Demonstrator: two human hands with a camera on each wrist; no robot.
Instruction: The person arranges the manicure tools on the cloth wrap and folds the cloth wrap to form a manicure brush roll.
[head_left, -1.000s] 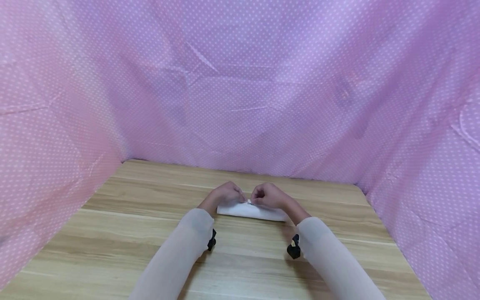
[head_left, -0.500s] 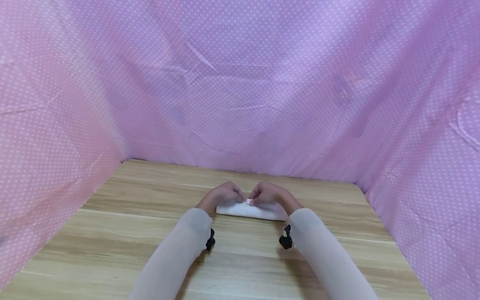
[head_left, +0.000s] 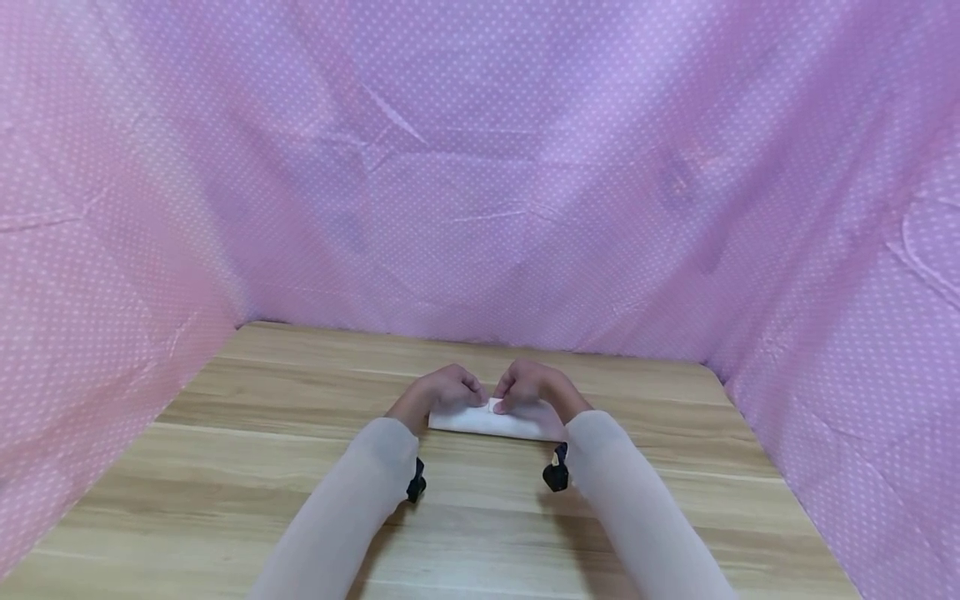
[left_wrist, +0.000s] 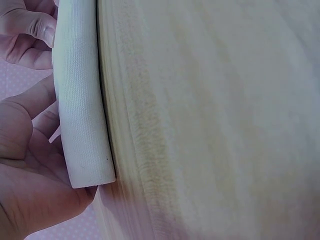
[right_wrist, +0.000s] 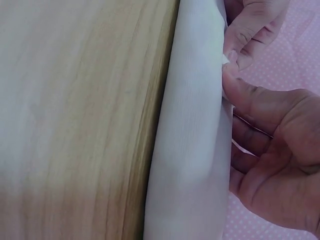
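Note:
A long white piece of woven cloth (head_left: pixel 487 422), rolled or folded into a narrow strip, lies near the middle of the table. My left hand (head_left: pixel 452 388) grips its far edge, and the left wrist view has the thumb and fingers on the far side of the cloth strip (left_wrist: pixel 84 105). Close beside it, my right hand (head_left: pixel 529 386) pinches a small white tab (head_left: pixel 492 405) at that edge. The right wrist view brings the right thumb against the tab (right_wrist: pixel 225 59), with the other fingers partly hidden behind the cloth. Both hands nearly meet.
The wood-grain table (head_left: pixel 480 533) spreads around the cloth. Pink polka-dot fabric (head_left: pixel 480 208) hangs behind the table and on both sides. A black wrist device (head_left: pixel 556 469) sits under the right sleeve, another (head_left: pixel 416 482) under the left.
The right hand and forearm have shifted left, and the right thumb now presses the tab, which shows more clearly. The left hand keeps nearly the same place on the cloth.

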